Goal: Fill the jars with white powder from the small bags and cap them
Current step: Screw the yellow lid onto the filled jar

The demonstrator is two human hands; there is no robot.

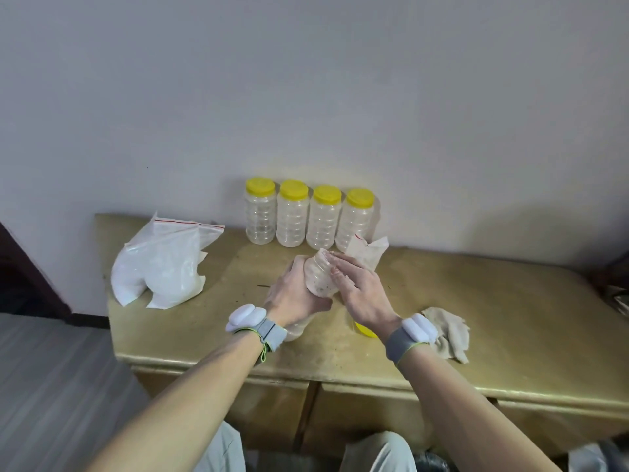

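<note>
Jar being filled [318, 279]: clear ribbed plastic, uncapped, held tilted above the middle of the table [476, 321], mouth pointing away from the person toward the wall. Its inner walls look dusted with pale residue. Left hand [292, 294] wraps the lower body of the jar from the left, fingers closed around it. Right hand [357, 287] lies against the jar's right side with fingers extended toward the mouth, touching it; whether it is truly gripping the jar cannot be told. A small bag [369, 255], crumpled and mostly flat, sits just behind the right hand, near the jar mouth; contact with the fingers is unclear. A loose yellow cap [366, 330] lies on the table under the right wrist, partly hidden.

Four capped jars [308, 216] with yellow lids stand in a row at the back edge, against the wall, upright and close together. They look mostly clear.

Two large bags of white powder [160, 264], red-striped zip tops, lie at the table's left end. A crumpled tan cloth [449, 332] rests to the right. Both wrists carry grey bands with white pods.
</note>
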